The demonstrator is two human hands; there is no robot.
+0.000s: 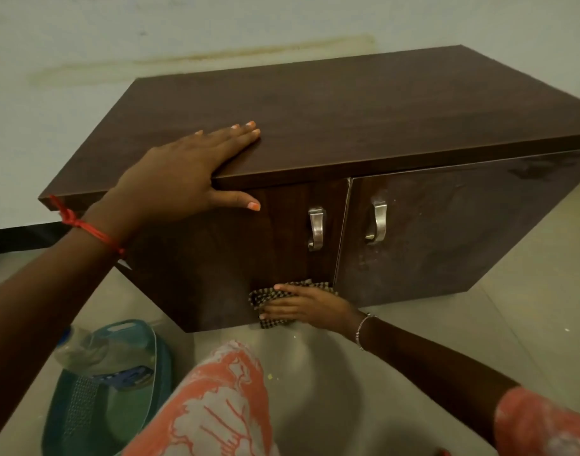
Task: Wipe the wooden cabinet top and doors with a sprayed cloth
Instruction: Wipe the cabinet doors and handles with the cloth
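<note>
A low dark wooden cabinet (347, 103) stands on the floor against a pale wall. Its two doors are closed, each with a metal handle: left door (216, 258), right door (446, 232). My left hand (183, 172) lies flat on the top's front-left edge, fingers spread, thumb hanging over the left door. My right hand (305, 306) presses a checked cloth (272, 299) against the bottom of the left door, near the gap between the doors. Most of the cloth is hidden under that hand.
A teal plastic basket (84, 406) sits on the tiled floor at lower left, with a clear spray bottle (97, 353) lying in it. My knee in orange patterned fabric (222, 406) is in front of the cabinet. Grey floor tiles (512, 307) spread to the right.
</note>
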